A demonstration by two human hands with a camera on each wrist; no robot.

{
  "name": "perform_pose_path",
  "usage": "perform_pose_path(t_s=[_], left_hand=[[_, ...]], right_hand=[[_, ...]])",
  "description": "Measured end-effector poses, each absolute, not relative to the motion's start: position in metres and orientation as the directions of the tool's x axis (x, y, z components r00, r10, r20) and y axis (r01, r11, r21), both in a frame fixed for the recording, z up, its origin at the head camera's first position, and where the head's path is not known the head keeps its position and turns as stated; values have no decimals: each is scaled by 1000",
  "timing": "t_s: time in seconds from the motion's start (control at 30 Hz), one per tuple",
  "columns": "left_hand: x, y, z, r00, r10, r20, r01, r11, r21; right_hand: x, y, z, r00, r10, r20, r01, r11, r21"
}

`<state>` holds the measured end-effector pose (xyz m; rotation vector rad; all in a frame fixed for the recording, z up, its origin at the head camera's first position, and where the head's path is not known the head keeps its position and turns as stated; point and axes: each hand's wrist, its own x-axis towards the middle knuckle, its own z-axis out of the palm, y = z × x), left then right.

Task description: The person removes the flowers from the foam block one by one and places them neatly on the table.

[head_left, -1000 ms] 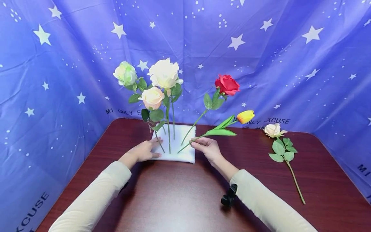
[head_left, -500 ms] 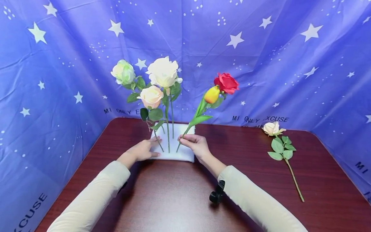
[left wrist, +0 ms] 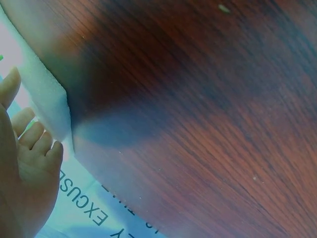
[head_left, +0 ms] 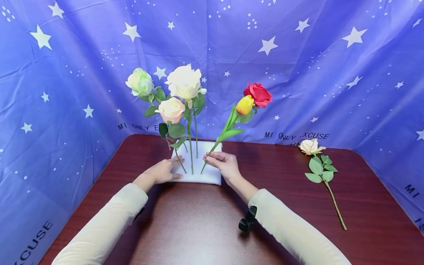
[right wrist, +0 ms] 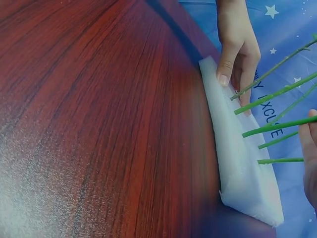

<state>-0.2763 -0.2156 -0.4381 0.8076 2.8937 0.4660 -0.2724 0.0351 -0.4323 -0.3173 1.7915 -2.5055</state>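
Observation:
In the head view a white foam block (head_left: 212,179) lies on the table with flower stems standing in it. My left hand (head_left: 160,172) rests on its left side, fingers spread, thumb near the front edge. My right hand (head_left: 228,166) pinches the stem of a yellow-orange tulip (head_left: 245,105), whose lower end meets the foam. Behind the tulip leans a red rose (head_left: 260,94). A large white rose (head_left: 184,82), a peach rose (head_left: 170,110) and a pale green-white flower (head_left: 140,82) stand on the left. The right wrist view shows the stems entering the foam block (right wrist: 233,168).
A cream rose (head_left: 310,147) with a leafy stem lies on the right of the brown table (head_left: 281,173). Behind the table hangs a blue curtain (head_left: 232,48) with white stars.
My right hand has moved left with the tulip, swinging its bloom up and left from a low rightward lean to in front of the red rose. The left hand stays on the foam.

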Motion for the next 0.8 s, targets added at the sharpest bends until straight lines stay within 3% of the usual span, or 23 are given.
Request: perform_pose_path(t_s=[0.23, 0.43, 0.8], left_hand=[[-274, -215, -435, -857, 514, -16, 481, 812, 330], [-270, -218, -436, -862, 507, -12, 476, 817, 326], [-272, -216, -436, -855, 519, -11, 486, 809, 332]], right_hand=[[-290, 43, -461, -931, -172, 323, -244, -369, -897], [-279, 48, -442, -918, -128, 375, -299, -397, -868], [-256, 81, -416, -964, -182, 193, -141, -266, -954]])
